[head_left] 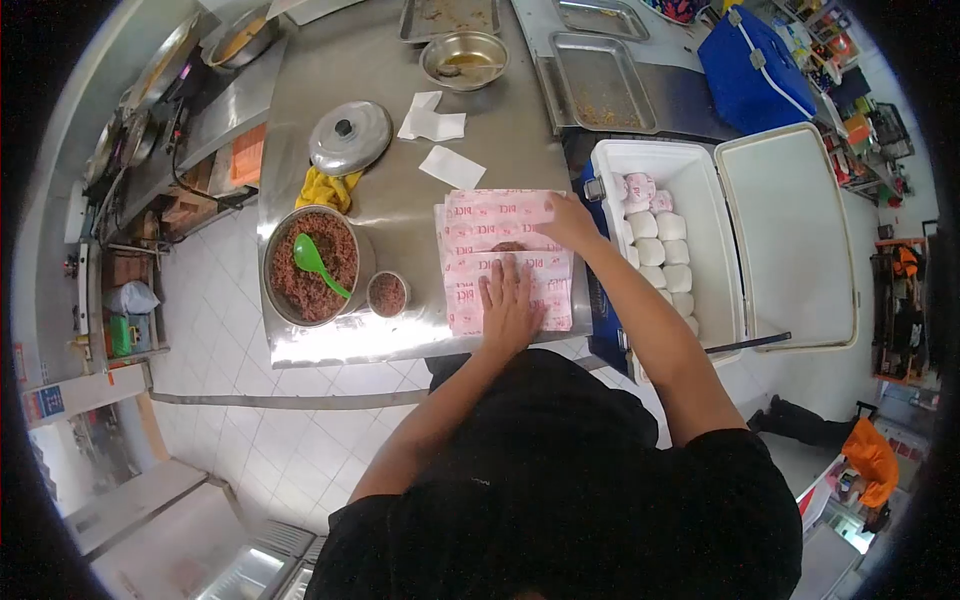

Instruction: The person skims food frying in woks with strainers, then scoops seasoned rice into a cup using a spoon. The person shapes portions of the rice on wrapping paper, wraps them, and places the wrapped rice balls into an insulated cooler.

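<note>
A stack of pink-and-white printed wrapping paper [470, 215] lies at the front edge of the steel table. A small mound of reddish-brown rice [508, 246] shows at its middle, its near side covered by a folded-up part of the sheet. My left hand [510, 308] presses flat on that folded part, fingers spread and tips by the rice. At the upper right edge, my right hand [570, 222] has its fingers curled onto the paper. To the left stand a small cup of rice [388, 294] and a large pot of rice [300, 250] with a green spoon [318, 265] in it.
Right of the table, an open cooler [640, 150] holds several white wrapped bundles [674, 252]; its lid [790, 230] is swung outward. A pot lid [350, 138], yellow cloth [325, 189], white papers [452, 167], steel bowl [464, 60] and metal tray [605, 85] lie farther back.
</note>
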The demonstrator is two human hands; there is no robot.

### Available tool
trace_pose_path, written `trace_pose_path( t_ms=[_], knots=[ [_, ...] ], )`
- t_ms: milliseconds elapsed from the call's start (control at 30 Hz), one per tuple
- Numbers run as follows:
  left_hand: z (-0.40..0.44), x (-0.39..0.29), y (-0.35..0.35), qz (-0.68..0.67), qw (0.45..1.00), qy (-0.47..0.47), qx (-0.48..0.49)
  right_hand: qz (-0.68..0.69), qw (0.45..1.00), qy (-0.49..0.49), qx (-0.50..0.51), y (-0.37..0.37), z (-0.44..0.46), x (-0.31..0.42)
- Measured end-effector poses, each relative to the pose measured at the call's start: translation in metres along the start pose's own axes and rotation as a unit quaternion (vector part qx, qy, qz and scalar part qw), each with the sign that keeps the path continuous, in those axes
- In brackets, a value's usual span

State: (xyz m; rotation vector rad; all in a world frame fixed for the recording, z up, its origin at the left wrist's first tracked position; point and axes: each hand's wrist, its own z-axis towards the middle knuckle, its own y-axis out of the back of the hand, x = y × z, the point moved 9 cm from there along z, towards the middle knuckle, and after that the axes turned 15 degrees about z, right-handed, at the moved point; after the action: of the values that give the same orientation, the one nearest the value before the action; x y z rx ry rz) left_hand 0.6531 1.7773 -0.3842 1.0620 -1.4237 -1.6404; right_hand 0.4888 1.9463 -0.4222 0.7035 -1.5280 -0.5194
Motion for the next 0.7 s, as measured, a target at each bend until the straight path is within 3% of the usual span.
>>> trace_pose_path(
  t_ms=[33,100,133,233,267,367,433,500,567,667,700],
  knots=[
    [0.001,0.001,0.0,-0.004,1.0,0.005,0.007,0.018,1.0,0.002,0.008,-0.001,-0.016,0.003],
    [0.004,0.002,-0.002,-0.009,1.0,0.011,0.011,0.071,0.988,-0.13,-0.044,0.02,-0.068,0.016],
    [0.005,0.003,-0.003,-0.008,1.0,0.011,0.007,0.101,0.983,-0.139,-0.068,0.018,-0.1,0.019],
    [0.008,0.003,-0.003,-0.006,1.0,0.015,0.002,0.215,0.96,-0.177,0.005,-0.021,-0.154,-0.021],
    [0.008,0.004,-0.002,-0.004,1.0,0.015,0.002,0.257,0.946,-0.191,0.053,-0.038,-0.16,-0.036],
    [0.009,0.006,-0.005,-0.008,1.0,0.006,-0.013,0.303,0.933,-0.191,0.042,-0.022,-0.144,-0.01],
    [0.01,0.005,-0.007,0.002,1.0,0.006,-0.001,0.272,0.928,-0.255,0.009,-0.001,-0.11,0.0],
    [0.01,0.003,-0.005,0.009,1.0,0.001,0.007,0.1,0.977,-0.185,-0.027,0.019,-0.057,0.002],
    [0.012,0.003,-0.002,0.013,1.0,-0.005,0.009,0.072,0.986,-0.091,-0.117,0.035,-0.009,-0.001],
    [0.014,0.002,-0.001,0.009,1.0,-0.001,-0.002,0.051,0.998,-0.023,0.013,0.011,0.037,-0.016],
    [0.014,0.002,-0.002,0.011,1.0,-0.002,-0.001,-0.001,0.99,-0.022,0.14,-0.006,0.033,-0.005]
  ],
)
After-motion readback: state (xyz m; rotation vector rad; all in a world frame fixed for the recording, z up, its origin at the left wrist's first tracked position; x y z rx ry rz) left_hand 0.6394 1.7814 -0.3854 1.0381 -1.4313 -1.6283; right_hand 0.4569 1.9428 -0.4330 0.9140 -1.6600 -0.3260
